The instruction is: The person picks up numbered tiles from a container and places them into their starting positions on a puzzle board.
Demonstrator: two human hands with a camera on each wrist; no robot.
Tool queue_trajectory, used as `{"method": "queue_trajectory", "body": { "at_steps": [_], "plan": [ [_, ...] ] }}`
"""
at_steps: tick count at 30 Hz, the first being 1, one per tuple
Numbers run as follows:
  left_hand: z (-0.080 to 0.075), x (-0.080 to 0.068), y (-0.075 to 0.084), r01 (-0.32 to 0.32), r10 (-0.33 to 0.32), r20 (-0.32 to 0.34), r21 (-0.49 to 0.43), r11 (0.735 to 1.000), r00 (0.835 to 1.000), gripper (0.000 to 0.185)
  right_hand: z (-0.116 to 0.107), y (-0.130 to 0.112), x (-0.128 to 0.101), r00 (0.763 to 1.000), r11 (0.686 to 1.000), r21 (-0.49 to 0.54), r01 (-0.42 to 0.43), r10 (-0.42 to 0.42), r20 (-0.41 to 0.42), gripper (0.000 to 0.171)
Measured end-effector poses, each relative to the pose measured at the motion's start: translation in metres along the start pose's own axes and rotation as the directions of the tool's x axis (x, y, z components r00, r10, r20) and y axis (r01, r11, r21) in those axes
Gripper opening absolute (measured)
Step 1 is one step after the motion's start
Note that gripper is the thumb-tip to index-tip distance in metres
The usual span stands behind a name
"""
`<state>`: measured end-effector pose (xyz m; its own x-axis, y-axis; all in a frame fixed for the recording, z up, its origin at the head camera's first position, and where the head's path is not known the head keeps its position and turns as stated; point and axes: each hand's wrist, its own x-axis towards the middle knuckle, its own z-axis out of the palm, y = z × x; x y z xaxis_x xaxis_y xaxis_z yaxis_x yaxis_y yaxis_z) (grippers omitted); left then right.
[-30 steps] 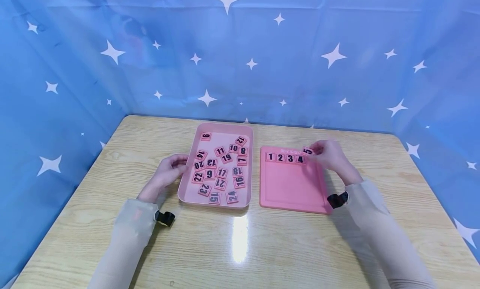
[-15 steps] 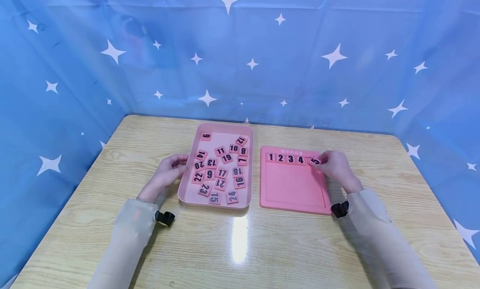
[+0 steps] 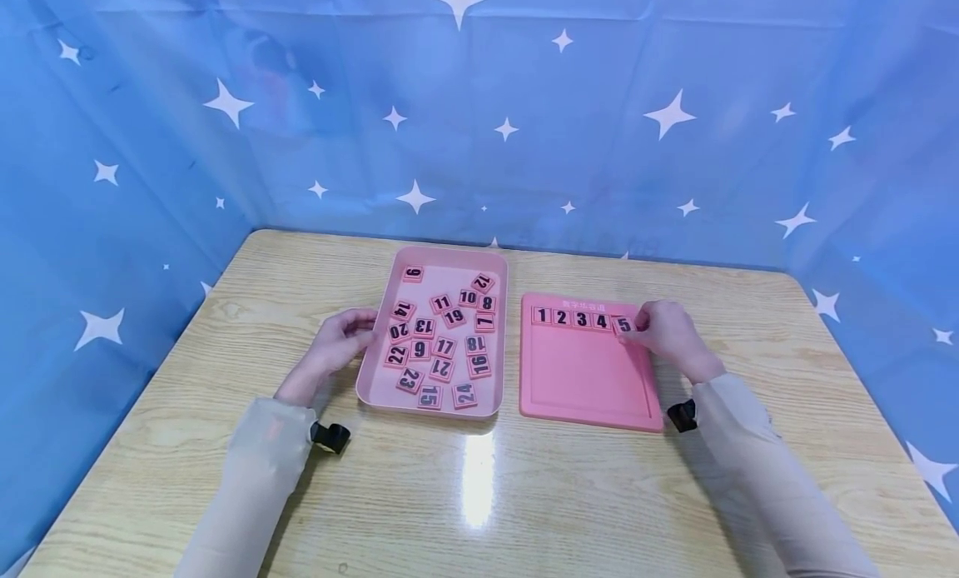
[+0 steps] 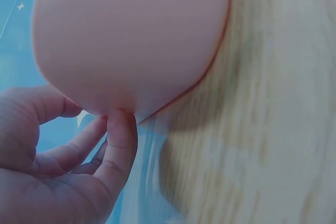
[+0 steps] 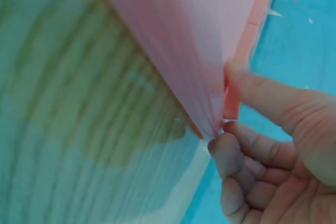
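Note:
My left hand (image 3: 339, 341) is at the left wall of a shallow pink tray (image 3: 363, 386), its bent fingers and thumb holding the rim. The left wrist view shows those fingertips against the tray's wall (image 4: 131, 35). Numbered pink tiles lie scattered in the tray, such as the 24 tile (image 3: 464, 395). To the right is a square pink puzzle board (image 3: 584, 374); tiles 1 to 4 stand in its top row. At that row's right end my right hand (image 3: 668, 335) pinches the 5 tile (image 3: 623, 324), slightly tilted beside the 4 tile (image 3: 602, 321).
Tray and board stand side by side on a light wooden table (image 3: 360, 495), a narrow gap between them. A blue star-printed cloth (image 3: 524, 170) hangs behind the table and at both sides.
My right hand has moved down and slightly right from the board's top edge, carrying the 5 tile into line with the row and turning it more upright. My left hand has stayed put.

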<state>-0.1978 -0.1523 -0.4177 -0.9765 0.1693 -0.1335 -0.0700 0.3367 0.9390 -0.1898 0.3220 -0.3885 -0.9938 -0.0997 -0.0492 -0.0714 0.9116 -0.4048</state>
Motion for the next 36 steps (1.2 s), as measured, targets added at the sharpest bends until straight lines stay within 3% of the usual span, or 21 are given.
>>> {"method": "queue_trajectory", "body": {
  "at_steps": [7,17,20,25,29,36],
  "plan": [
    [0.001,0.001,-0.002,-0.006,0.006,-0.005,-0.012,1.0,1.0,0.039,-0.002,0.004,0.002,0.999,0.998,-0.035,0.048,-0.047,0.016,0.01],
    [0.001,0.0,-0.001,0.017,-0.017,-0.007,-0.021,1.0,1.0,0.039,-0.008,0.0,0.005,0.998,0.999,-0.045,0.03,-0.028,0.053,0.013],
    [0.001,0.001,-0.001,0.021,-0.021,-0.004,-0.019,1.0,1.0,0.039,-0.016,-0.009,0.009,0.998,0.999,-0.02,0.049,-0.048,0.027,0.017],
    [-0.001,0.001,-0.001,0.014,-0.014,0.001,-0.029,0.999,1.0,0.039,-0.023,-0.046,0.028,0.989,0.987,0.074,0.141,-0.138,-0.049,0.024],
    [-0.002,0.001,-0.002,0.017,-0.017,0.002,-0.033,0.999,1.0,0.04,-0.017,-0.093,0.051,0.981,0.965,0.178,0.192,-0.189,-0.03,0.024],
    [-0.001,0.001,-0.001,0.008,-0.007,0.016,-0.053,0.999,1.0,0.04,0.016,-0.17,0.1,0.983,0.901,0.408,0.15,-0.18,0.035,0.025]
  ]
}}
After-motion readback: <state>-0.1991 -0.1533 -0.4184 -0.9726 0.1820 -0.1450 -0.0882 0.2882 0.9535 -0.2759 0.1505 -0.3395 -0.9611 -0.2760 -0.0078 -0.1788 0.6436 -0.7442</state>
